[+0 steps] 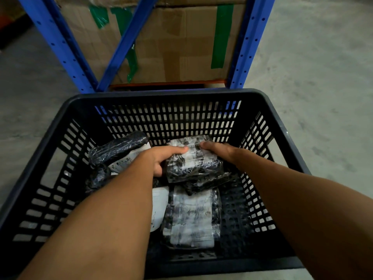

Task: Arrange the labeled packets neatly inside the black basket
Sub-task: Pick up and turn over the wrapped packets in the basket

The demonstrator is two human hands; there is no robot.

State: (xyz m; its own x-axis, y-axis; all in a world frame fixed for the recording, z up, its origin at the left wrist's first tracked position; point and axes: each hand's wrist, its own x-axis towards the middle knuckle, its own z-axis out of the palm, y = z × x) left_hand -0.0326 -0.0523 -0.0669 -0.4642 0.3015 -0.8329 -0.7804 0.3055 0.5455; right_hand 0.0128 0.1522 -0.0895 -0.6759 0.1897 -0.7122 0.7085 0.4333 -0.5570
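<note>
A black slatted basket (169,96) stands on the floor below me with several plastic-wrapped dark packets with white labels inside. My left hand (161,158) and my right hand (219,151) grip the two sides of one packet (191,160) near the basket's far wall. Another labeled packet (190,219) lies flat at the near middle of the bottom. A dark packet (119,147) leans at the far left, with a white label showing beneath it. My left forearm hides part of a white-labeled packet (159,203).
A blue metal rack (64,47) rises just behind the basket, holding a large cardboard box (181,43) with green tape. Grey concrete floor (323,87) lies on both sides. The basket's right bottom shows bare mesh.
</note>
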